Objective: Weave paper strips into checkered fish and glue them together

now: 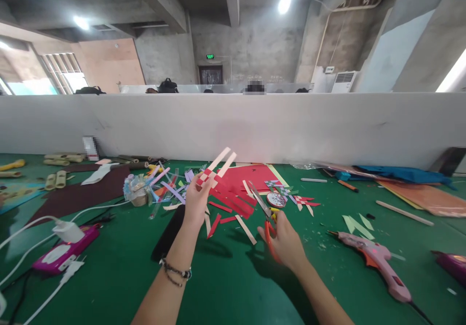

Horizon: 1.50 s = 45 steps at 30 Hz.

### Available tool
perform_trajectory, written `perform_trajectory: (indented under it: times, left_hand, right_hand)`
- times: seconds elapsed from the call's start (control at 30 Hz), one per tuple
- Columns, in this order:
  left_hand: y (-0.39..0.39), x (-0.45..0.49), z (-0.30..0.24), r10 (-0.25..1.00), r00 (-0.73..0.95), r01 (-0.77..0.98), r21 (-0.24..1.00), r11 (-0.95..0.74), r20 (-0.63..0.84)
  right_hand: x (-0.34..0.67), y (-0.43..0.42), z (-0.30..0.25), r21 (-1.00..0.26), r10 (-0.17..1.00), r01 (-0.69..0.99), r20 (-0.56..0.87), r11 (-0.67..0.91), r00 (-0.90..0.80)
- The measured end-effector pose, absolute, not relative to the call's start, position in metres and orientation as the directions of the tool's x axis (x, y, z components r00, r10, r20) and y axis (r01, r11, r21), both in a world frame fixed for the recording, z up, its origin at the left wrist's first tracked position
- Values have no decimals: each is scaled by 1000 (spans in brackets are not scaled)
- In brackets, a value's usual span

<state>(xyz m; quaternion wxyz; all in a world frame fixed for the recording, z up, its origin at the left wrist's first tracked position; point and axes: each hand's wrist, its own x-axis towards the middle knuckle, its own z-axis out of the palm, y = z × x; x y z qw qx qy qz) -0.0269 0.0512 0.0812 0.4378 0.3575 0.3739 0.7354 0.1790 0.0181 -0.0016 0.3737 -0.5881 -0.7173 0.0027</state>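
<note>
Weaving looks done at the heart of the red-and-pale woven paper piece (pixel 208 177), which the left hand (pixel 198 200) holds up above the desk (pixel 225 298): a small chequered patch is formed there. Two long pale strips run out past it at the upper right, side by side and uncut, so trimming or shaping those ends seems to be what is left on this one. The left fingers are closed on its lower part, hiding some of the weave, and whether that edge is finished I cannot tell.

The right hand (pixel 287 240) has its fingers bent around the handles of the scissors (pixel 267 212), blades pointing up and to the left, apart from the paper; how far the blades are parted is hard to make out.

On the desk to the right, another red-and-white woven piece (pixel 305 201) lies with pointed ends, apparently further along, near a purple-and-green woven piece (pixel 275 185) and a round patterned disc (pixel 276 199). Loose red strips (pixel 214 225) and a pale strip (pixel 246 229) lie between the hands, in front of the red paper sheets (pixel 251 173). The pink glue gun (pixel 378 257) rests on the desk, untouched.
</note>
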Motion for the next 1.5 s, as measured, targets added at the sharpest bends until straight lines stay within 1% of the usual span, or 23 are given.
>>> perform_trajectory:
  times: [0.07,0.13,0.2,0.23,0.3,0.4,0.5,0.57,0.63,0.73,0.77,0.83,0.87,0.93,1.03,1.13,1.3,1.4,1.5]
  left_hand:
    - [47,-34,81,895,-394,-326,879,-349,209]
    - [41,-41,79,886,-424,-292,897,-332,190]
    - [36,-46,72,906,-400,-261,929,-261,142]
    - [33,-47,67,925,-361,-228,950,-213,120]
    - [29,-47,53,951,-295,-113,985,-131,93]
    - [25,-44,30,965,-238,96,991,-89,110]
    - [23,-40,22,971,-178,333,938,-94,160]
    - [24,-38,27,960,-164,423,895,-139,227]
    - [28,-35,38,941,-166,435,878,-198,295]
    - [36,-27,59,937,-112,392,881,-264,331]
    - [38,-24,66,945,-68,369,888,-276,321]
    - [41,-16,77,962,72,317,909,-272,263]
    - [41,-13,82,963,138,317,911,-264,231]
    - [42,-9,88,962,199,359,899,-251,189]
    - [43,-8,93,967,183,440,865,-242,178]
    - [46,-14,96,969,157,479,843,-245,192]
    - [64,-30,98,971,87,575,785,-231,222]
    - [78,-38,92,978,35,677,715,-173,203]
    - [89,-43,81,988,7,782,615,-100,152]
  right_hand:
    - [179,19,-2,-346,795,877,603,333,-64]
    - [180,20,-1,-282,755,897,650,340,-82]
    - [180,20,1,-249,729,908,680,335,-82]
    - [180,21,2,-241,719,912,690,331,-79]
    - [181,22,2,-233,706,916,705,327,-72]
    - [183,23,2,-233,691,914,720,333,-68]
    - [184,23,2,-223,681,906,727,361,-92]
    - [185,22,3,-218,679,897,725,384,-115]
    - [184,21,4,-218,679,888,722,405,-133]
    - [183,21,3,-201,675,881,719,429,-164]
    - [183,21,3,-189,672,881,719,434,-176]
    - [182,20,2,-167,666,883,720,439,-195]
    - [182,20,2,-159,663,885,722,439,-199]
    - [182,20,2,-149,657,889,727,434,-199]
    - [182,20,2,-133,655,897,728,422,-201]
    - [182,20,1,-125,667,903,717,410,-204]
    - [183,20,2,-160,704,908,687,386,-178]
    - [183,20,3,-187,726,909,669,373,-161]
    - [183,20,4,-210,741,909,657,360,-142]
